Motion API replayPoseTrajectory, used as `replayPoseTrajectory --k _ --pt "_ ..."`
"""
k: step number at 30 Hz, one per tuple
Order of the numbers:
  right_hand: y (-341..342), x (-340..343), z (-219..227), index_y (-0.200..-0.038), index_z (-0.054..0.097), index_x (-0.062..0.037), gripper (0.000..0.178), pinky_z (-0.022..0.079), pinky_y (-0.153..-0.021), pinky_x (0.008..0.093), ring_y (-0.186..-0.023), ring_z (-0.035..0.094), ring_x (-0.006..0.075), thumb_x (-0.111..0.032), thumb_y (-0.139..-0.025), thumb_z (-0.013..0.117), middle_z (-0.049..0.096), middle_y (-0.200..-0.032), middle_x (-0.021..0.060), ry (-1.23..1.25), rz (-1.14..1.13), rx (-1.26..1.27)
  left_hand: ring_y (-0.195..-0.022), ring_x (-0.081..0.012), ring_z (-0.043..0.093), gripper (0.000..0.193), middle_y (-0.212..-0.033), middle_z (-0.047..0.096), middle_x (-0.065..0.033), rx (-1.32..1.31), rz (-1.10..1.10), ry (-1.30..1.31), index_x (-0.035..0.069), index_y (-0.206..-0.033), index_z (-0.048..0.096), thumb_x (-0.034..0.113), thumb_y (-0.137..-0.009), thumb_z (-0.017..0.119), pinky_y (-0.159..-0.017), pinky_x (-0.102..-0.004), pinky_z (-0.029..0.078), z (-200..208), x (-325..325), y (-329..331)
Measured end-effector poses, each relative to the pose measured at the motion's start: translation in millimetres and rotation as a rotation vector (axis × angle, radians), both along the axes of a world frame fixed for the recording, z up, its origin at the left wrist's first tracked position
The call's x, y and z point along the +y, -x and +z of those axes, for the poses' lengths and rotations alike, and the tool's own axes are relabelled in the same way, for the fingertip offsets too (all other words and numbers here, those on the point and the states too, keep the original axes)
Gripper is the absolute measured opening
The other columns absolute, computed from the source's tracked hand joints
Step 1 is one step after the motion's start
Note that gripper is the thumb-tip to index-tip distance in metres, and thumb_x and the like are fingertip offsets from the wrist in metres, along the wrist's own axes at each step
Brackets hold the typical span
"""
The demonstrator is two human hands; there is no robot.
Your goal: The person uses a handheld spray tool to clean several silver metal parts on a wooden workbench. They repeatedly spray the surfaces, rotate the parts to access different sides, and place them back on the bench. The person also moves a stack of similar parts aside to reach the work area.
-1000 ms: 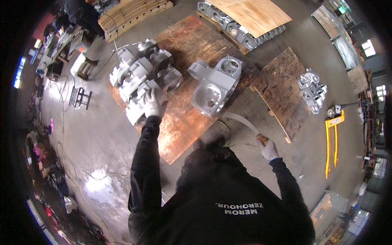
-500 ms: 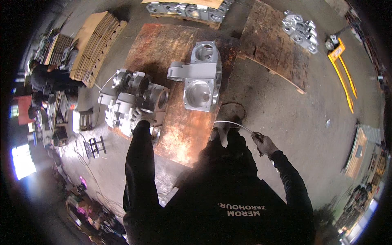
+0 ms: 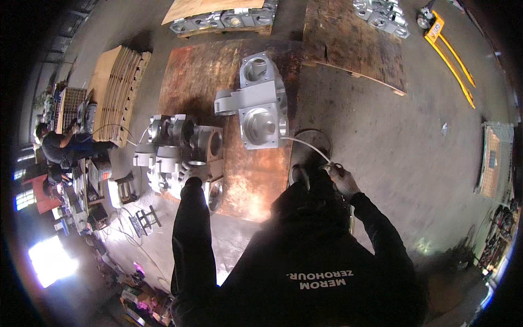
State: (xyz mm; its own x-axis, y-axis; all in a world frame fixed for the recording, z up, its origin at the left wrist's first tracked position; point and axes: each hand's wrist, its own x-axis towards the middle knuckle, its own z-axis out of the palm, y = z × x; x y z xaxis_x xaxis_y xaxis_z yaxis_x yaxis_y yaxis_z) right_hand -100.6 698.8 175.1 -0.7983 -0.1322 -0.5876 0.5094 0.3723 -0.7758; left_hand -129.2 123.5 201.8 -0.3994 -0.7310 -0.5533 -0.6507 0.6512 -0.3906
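A single silver-grey metal casting (image 3: 256, 100) with large round bores lies on a rust-stained wooden board (image 3: 253, 185). My right hand (image 3: 343, 181), gloved, is closed around an air blow gun (image 3: 310, 146) with a long, curved, pale tube. The tube's tip reaches the near right edge of this casting; whether it touches cannot be made out. To the left, more grey castings (image 3: 166, 155) stand close together on the same board. On their near side rests my gloved left hand (image 3: 196, 173), its fingers laid over the metal and partly hard to see.
A second wooden board (image 3: 354, 49) and several castings (image 3: 381, 17) lie at the far right, near a yellow pallet jack (image 3: 449, 54). More castings (image 3: 234, 20) sit on a pallet at the back. Stacked wooden panels (image 3: 117, 92) and another person (image 3: 62, 144) are at the left.
My right hand has come left and farther forward, bringing the tube's tip to the single casting. My left hand remains on the grouped castings. The whole view has shifted.
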Motion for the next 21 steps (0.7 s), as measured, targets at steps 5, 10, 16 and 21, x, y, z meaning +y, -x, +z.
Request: replayPoseTrajectory --k 5,10,16,21 --pt "18 -39 20 -0.084 0.059 -0.0054 0.043 0.035 -0.044 0.0332 -0.046 0.044 0.0124 -0.046 -0.099 0.059 0.05 -0.06 -0.001 0.144 -0.109 -0.273 -0.151 -0.0414 0.003 0.149 -0.164 -0.012 -0.0212 -0.204 -0.105 -0.086 0.006 -0.152 -0.026 0.07 -0.067 0.078 -0.121 -0.0564 0.017 -31 -9 8" --pt "34 -38 5 -0.103 0.064 0.0012 0.051 0.048 -0.063 0.0375 -0.067 0.06 0.0192 -0.049 -0.096 0.06 0.063 -0.073 0.0097 0.057 0.104 -0.231 -0.149 -0.045 0.015 0.115 -0.157 0.025 -0.0292 -0.228 -0.388 -0.221 0.005 -0.158 0.014 0.072 -0.079 0.064 -0.12 -0.0516 0.022 -59 -157 -45" --pt "0 21 -12 -0.082 0.059 -0.0068 0.05 0.043 -0.059 0.0297 -0.064 0.053 0.0098 -0.053 -0.1 0.053 0.058 -0.069 -0.0013 -0.062 -0.082 -0.078 -0.148 -0.0442 0.017 0.123 -0.162 0.003 -0.0294 -0.195 -0.15 -0.093 0.009 -0.16 0.001 0.068 -0.076 0.071 -0.119 -0.0506 0.025 -2 14 9" --pt "-4 -20 -50 -0.078 0.059 -0.0087 0.048 0.041 -0.054 0.0298 -0.058 0.052 0.0105 -0.053 -0.097 0.059 0.058 -0.066 -0.0004 0.101 -0.13 -0.277 -0.148 -0.0473 0.015 0.127 -0.162 -0.006 -0.0302 0.045 -0.017 -0.118 0.012 -0.159 -0.005 0.067 -0.075 0.073 -0.119 -0.0545 0.023 -9 -23 -9"
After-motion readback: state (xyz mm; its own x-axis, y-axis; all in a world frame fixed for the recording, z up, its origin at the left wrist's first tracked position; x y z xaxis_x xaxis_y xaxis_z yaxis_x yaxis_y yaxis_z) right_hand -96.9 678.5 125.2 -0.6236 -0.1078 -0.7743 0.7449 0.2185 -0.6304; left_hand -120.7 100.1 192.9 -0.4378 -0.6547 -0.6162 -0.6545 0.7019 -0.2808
